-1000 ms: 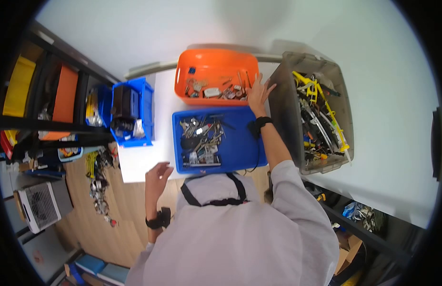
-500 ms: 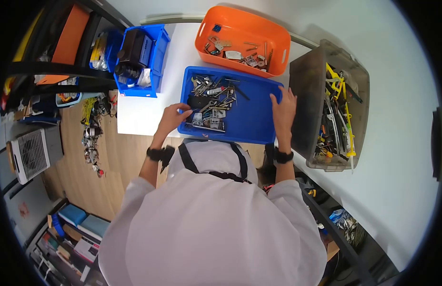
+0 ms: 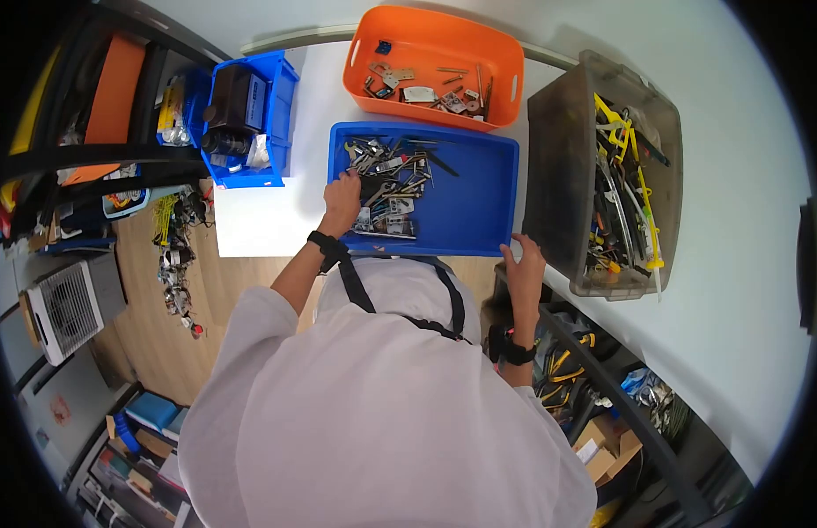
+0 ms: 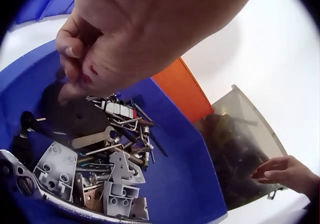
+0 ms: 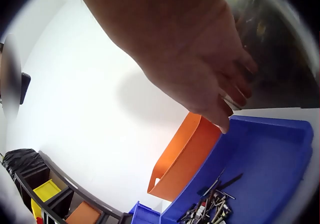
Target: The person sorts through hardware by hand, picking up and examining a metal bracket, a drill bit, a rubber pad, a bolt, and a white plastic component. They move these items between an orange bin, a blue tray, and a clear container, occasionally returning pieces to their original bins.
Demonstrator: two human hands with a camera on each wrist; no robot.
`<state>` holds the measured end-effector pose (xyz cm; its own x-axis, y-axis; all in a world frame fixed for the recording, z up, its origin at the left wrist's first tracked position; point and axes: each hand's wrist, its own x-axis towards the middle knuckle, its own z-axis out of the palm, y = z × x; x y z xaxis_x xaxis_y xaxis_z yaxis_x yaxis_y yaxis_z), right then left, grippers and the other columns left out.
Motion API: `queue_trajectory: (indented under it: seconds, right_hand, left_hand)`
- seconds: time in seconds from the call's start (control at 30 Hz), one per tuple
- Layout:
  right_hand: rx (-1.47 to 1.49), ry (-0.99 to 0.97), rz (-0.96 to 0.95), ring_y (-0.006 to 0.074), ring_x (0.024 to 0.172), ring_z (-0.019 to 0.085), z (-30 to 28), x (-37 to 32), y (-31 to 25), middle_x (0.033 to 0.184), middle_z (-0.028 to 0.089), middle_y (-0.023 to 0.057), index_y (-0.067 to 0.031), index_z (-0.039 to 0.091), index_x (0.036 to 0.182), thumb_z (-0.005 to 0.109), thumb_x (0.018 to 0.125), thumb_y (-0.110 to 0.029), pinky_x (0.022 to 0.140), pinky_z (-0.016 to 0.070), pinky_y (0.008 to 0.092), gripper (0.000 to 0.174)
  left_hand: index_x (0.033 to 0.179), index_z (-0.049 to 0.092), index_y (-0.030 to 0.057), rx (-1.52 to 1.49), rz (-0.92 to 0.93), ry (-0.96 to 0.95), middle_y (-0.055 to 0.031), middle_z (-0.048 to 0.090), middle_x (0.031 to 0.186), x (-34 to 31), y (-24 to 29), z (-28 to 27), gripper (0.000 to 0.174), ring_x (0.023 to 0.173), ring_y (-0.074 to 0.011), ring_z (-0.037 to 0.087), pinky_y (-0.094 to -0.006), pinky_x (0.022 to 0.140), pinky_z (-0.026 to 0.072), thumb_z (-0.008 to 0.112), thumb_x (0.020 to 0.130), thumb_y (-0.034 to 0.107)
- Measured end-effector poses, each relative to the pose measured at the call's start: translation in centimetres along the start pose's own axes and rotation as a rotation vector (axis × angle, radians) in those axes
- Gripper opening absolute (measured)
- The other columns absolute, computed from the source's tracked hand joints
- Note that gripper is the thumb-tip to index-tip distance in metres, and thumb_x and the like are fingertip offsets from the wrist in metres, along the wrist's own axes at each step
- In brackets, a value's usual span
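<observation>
A blue tray point(image 3: 468, 194) holds metal hardware heaped along its left side. My left hand point(image 3: 342, 204) reaches over the tray's left wall, fingers curled above a black round piece point(image 4: 75, 115); whether they grip anything I cannot tell. Near that piece, the left wrist view shows a small open-ended wrench point(image 4: 93, 138), hex keys, grey brackets point(image 4: 56, 166) and a long chrome tool point(image 4: 75, 208). My right hand point(image 3: 525, 268) is by the tray's near right corner. Its fingers are loosely bent with nothing held, and its thumb is right at the rim.
Behind the tray stands an orange bin point(image 3: 435, 107) with scattered metal parts. A grey translucent tub point(image 3: 558, 176) full of tools stands on the right. At the left, a blue bin point(image 3: 281, 119) holds a dark bottle point(image 3: 234, 101). Black shelving runs along the left.
My right hand has come back from the orange bin to the tray's near right corner. My left hand has moved forward over the tray's left wall.
</observation>
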<state>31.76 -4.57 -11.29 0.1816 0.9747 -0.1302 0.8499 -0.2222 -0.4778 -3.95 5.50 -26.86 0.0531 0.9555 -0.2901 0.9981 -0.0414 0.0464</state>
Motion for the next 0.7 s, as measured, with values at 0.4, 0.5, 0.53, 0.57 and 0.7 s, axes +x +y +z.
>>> queue_trajectory:
  seconds: [0.4,0.5,0.53,0.57,0.7]
  right_hand:
    - [0.025,-0.015,0.056,0.0416,0.109,0.061,-0.5,-1.0,1.1,0.115,0.066,0.0218,0.0021,0.065,0.115,0.072,0.09,-0.012,0.092,0.0485,0.0464,0.03]
    - [0.013,-0.033,0.058,0.0415,0.109,0.061,-0.6,-0.8,1.0,0.117,0.065,0.0219,0.0025,0.065,0.116,0.072,0.09,-0.013,0.093,0.0484,0.0464,0.031]
    - [0.01,-0.045,0.058,0.0414,0.11,0.061,-0.5,-0.7,1.0,0.118,0.065,0.0219,0.0026,0.065,0.116,0.072,0.09,-0.013,0.093,0.0483,0.0464,0.032]
    - [0.009,-0.044,0.055,0.0414,0.11,0.061,-0.5,-0.6,1.0,0.118,0.065,0.0219,0.0026,0.065,0.116,0.072,0.09,-0.013,0.093,0.0483,0.0464,0.032]
    - [0.003,-0.068,0.049,0.0408,0.113,0.06,-0.2,-0.5,1.2,0.12,0.065,0.0216,0.0021,0.064,0.118,0.072,0.09,-0.015,0.097,0.0475,0.0462,0.033]
  left_hand:
    - [0.113,0.058,0.002,-0.09,-0.056,0.053,-0.019,0.07,0.096,0.5,-0.1,0.8,0.028,0.078,-0.0357,0.074,-0.0454,0.064,0.0593,0.063,0.086,0.006]
    - [0.109,0.062,0.003,-0.081,-0.045,0.041,-0.0189,0.07,0.095,0.2,0.0,0.9,0.023,0.078,-0.0357,0.074,-0.0459,0.064,0.0589,0.061,0.087,0.007]
    - [0.109,0.062,0.003,-0.083,-0.046,0.044,-0.0189,0.07,0.095,0.3,0.0,1.0,0.023,0.078,-0.0357,0.074,-0.0459,0.064,0.0589,0.061,0.087,0.007]
    - [0.106,0.063,0.0041,-0.074,-0.049,0.029,-0.0185,0.07,0.096,0.3,-0.1,1.0,0.019,0.079,-0.0354,0.073,-0.0459,0.064,0.0588,0.061,0.087,0.008]
    - [0.1,0.067,0.0069,-0.079,-0.061,0.022,-0.0166,0.07,0.096,0.1,0.0,0.9,0.014,0.082,-0.0351,0.073,-0.0471,0.065,0.0583,0.059,0.089,0.009]
